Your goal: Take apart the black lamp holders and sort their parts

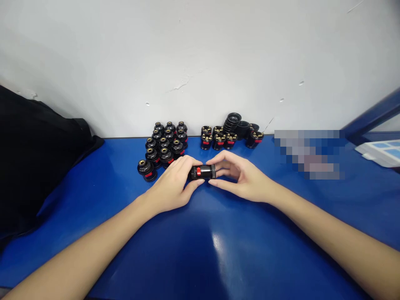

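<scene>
A black lamp holder with a red switch lies sideways between my two hands, just above the blue table. My left hand is closed around its left end, thumb below and fingers over the top, hiding that end. At the other end, the thumb and fingers of my right hand curve around the ringed rim, thumb below and index finger above. Beyond my left hand stand several capped lamp holders with brass tops. Uncapped lamp holder bodies with brass contacts showing stand past my right hand.
Ribbed black rings are stacked near the wall, beside a black shell. One body at the right has a thin wire sticking up. A black cloth covers the left side. A white-and-blue box sits far right, past a blurred patch.
</scene>
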### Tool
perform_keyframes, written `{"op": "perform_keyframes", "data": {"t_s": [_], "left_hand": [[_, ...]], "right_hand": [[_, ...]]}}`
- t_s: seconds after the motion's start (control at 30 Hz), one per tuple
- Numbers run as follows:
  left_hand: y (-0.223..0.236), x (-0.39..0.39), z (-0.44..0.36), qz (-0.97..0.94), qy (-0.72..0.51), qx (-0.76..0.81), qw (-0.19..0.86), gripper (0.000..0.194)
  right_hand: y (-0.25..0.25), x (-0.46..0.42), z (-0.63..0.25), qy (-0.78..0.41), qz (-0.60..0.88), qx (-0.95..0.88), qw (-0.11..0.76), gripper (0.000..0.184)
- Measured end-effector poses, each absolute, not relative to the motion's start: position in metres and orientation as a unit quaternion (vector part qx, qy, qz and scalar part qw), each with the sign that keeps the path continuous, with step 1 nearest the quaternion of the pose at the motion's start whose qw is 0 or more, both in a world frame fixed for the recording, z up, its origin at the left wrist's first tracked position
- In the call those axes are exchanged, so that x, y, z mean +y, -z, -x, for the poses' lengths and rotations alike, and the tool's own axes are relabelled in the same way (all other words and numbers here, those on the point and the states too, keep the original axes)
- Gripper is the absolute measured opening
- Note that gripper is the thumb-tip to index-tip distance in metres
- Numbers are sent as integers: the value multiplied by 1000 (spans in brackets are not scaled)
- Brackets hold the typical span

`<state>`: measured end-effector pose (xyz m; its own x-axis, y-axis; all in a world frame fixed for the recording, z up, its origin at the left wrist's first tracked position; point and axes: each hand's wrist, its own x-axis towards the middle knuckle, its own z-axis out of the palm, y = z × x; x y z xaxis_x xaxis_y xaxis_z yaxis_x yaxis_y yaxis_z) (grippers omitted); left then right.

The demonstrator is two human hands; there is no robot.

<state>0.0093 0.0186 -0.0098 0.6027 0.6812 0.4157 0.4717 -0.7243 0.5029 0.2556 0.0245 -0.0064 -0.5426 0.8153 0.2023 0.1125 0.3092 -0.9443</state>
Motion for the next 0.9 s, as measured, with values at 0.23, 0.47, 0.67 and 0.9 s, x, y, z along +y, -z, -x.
{"op": "perform_keyframes", "data": {"t_s": [0.23, 0.47, 0.67, 0.9], "left_hand": [[8, 19, -9, -888, -311, 310, 134, 24], [10, 19, -9, -888, -302, 318, 140, 23], [9, 19, -8, -889, -295, 321, 140, 23], [10, 20, -9, -886, -306, 319, 139, 23]], "right_hand": [[6, 22, -250, -517, 399, -688, 316, 35], [4, 21, -251, -522, 395, -675, 341, 41], [4, 26, -254, -497, 386, -678, 381, 46], [6, 28, -257, -534, 378, -673, 345, 41]]}}
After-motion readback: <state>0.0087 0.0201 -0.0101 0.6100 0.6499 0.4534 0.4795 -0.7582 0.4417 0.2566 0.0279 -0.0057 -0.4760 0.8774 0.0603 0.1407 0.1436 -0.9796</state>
